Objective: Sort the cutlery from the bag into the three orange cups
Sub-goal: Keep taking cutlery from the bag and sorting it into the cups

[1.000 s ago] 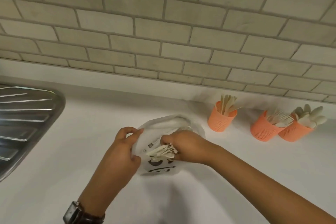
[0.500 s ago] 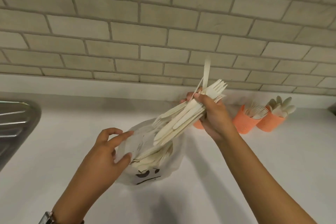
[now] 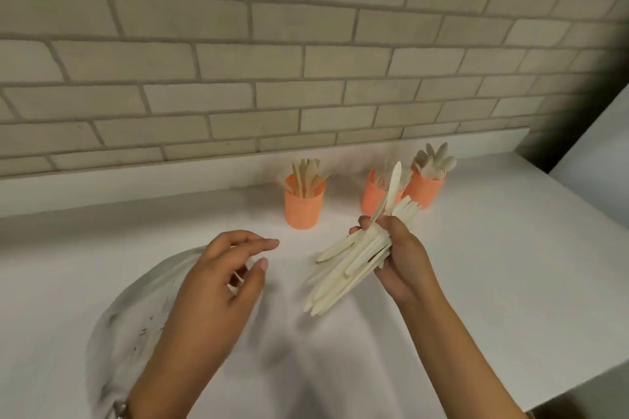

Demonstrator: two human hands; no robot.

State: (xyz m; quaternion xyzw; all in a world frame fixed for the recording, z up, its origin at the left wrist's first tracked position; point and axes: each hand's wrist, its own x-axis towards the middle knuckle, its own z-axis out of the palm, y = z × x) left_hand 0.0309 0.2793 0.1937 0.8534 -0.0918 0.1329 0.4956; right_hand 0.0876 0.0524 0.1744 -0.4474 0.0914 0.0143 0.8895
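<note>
Nearest, at the left, the pale plastic bag (image 3: 136, 303) lies slumped on the white counter (image 3: 510, 265). The left hand (image 3: 218, 277) is over it with fingers loosely spread and nothing held; whether it touches the film I cannot tell. With nothing pinning it, the bag could slide or spill whatever is left inside (its contents are hidden from this view).

A little farther and to the right, the right hand (image 3: 403, 260) is closed round a mixed bundle of cutlery (image 3: 343, 269), gripping it near the upper end, so the long lower ends fan out down and to the left, above the counter. That is the main risk. The grip is off-centre on smooth, flat pieces, and any loosening to pick one out could let several slip free and scatter. One knife (image 3: 393, 185) already stands clear of the rest, pointing up and away, and looks likeliest to drop.

Farther back stand the three orange cups, already partly filled: the left cup (image 3: 304, 207) with knives, well apart from the middle cup (image 3: 372, 196) with forks and the right cup (image 3: 427, 189) with spoons. Those two stand just beside each other, so a hurried drop could land a piece in the wrong one. A sweeping bundle could also tip either of them. Behind them is the brick wall (image 3: 306, 78).
</note>
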